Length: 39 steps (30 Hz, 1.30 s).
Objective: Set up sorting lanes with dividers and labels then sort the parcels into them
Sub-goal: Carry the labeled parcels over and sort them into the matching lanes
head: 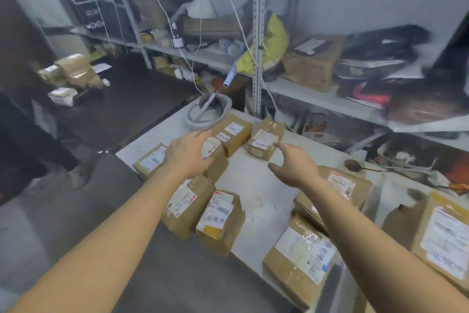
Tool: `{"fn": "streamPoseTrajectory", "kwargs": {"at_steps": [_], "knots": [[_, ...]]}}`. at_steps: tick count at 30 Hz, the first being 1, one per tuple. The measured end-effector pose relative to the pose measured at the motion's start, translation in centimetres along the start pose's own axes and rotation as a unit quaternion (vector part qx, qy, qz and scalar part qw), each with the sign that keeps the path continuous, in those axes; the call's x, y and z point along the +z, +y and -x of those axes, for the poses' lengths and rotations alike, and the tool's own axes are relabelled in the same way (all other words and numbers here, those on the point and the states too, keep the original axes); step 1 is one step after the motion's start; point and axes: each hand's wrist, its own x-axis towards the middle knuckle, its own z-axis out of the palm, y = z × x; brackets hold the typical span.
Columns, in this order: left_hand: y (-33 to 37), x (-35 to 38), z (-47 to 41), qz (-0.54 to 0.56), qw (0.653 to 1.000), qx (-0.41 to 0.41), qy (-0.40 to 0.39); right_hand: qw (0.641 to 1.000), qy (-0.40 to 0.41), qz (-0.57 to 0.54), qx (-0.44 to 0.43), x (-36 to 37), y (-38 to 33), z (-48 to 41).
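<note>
Several brown cardboard parcels with white shipping labels lie on a white table (264, 201). My left hand (189, 154) hovers open over a labelled parcel (215, 157) near the table's far left, fingers straight. Beyond it lie two more parcels, one long (234, 133) and one small (265, 141). My right hand (295, 164) is open above the bare table middle, fingers loosely spread, holding nothing. Nearer me sit a parcel with a handwritten label (219, 221) and larger boxes (302, 259) on the right. No dividers are visible.
Grey metal shelving (258, 33) packed with bags and boxes lines the far side. A grey helmet-like bowl (208, 113) sits at the table's far corner. A brown spoon (354, 165) lies at right. A stack of parcels (73, 74) stands on a dark surface at left.
</note>
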Motion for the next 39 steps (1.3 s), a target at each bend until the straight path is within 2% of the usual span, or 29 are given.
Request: {"fn": "streamPoseTrajectory", "kwargs": {"at_steps": [3, 7, 11, 20, 24, 26, 30, 34, 36, 39], "knots": [[-1.4, 0.2, -3.0, -0.001, 0.999, -0.011, -0.03, 0.999, -0.016, -0.026, 0.01, 1.1, -0.2, -3.7], [-3.3, 1.0, -6.6, 0.014, 0.999, -0.009, -0.03, 0.997, -0.025, -0.065, 0.041, 2.7, -0.4, -7.8], [-6.0, 2.7, -10.2, 0.04, 0.996, -0.021, -0.073, 0.991, -0.043, -0.098, 0.075, 4.8, -1.8, -10.6], [-14.5, 9.2, -18.5, 0.17, 0.969, -0.008, -0.178, 0.961, -0.038, -0.212, 0.173, 11.8, -8.3, -14.9], [-17.3, 12.0, -21.0, 0.2, 0.944, -0.014, -0.263, 0.921, -0.066, -0.28, 0.262, 15.2, -12.0, -16.5], [-18.2, 13.4, -22.0, 0.213, 0.93, -0.019, -0.3, 0.915, -0.081, -0.276, 0.282, 16.6, -13.1, -17.4], [-19.0, 15.3, -22.8, 0.318, 0.862, -0.029, -0.393, 0.91, -0.119, -0.255, 0.303, 18.2, -14.4, -18.5], [-18.9, 16.4, -23.1, 0.365, 0.846, -0.028, -0.387, 0.873, -0.108, -0.328, 0.345, 19.0, -15.1, -18.7], [-18.9, 16.9, -23.0, 0.378, 0.841, -0.038, -0.386, 0.866, -0.092, -0.342, 0.353, 19.4, -15.0, -18.9], [-18.8, 17.4, -23.0, 0.378, 0.844, -0.044, -0.377, 0.847, -0.078, -0.372, 0.371, 19.5, -15.4, -18.9]]}}
